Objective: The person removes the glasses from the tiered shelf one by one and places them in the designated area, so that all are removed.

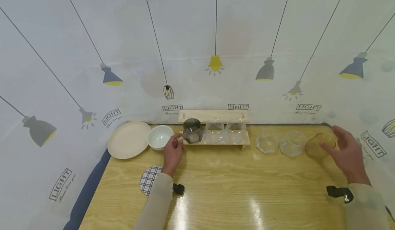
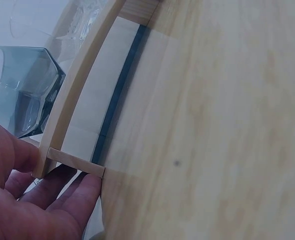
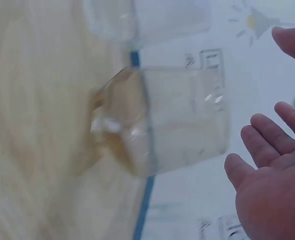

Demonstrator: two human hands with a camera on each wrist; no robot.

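Observation:
My left hand [image 1: 173, 151] grips the left end of a low wooden rack [image 1: 222, 142]. In the left wrist view the fingers [image 2: 90, 192] are curled at the rack's end leg, with the thumb by the top board. A smoky grey glass [image 1: 193, 131] and two clear glasses [image 1: 214, 130] stand on the rack. Over on the right, my right hand [image 1: 348, 151] is beside an amber glass [image 1: 319, 146], thumb and fingers spread. The right wrist view shows a gap between those fingertips and the amber glass [image 3: 162, 120]. Two more clear glasses [image 1: 292, 143] stand left of it.
A beige plate [image 1: 128, 141] and a white bowl [image 1: 160, 137] sit at the back left. A round checked coaster [image 1: 149, 180] lies near my left forearm. Behind the table's back edge hangs a white sheet [image 1: 191, 34] printed with lamps.

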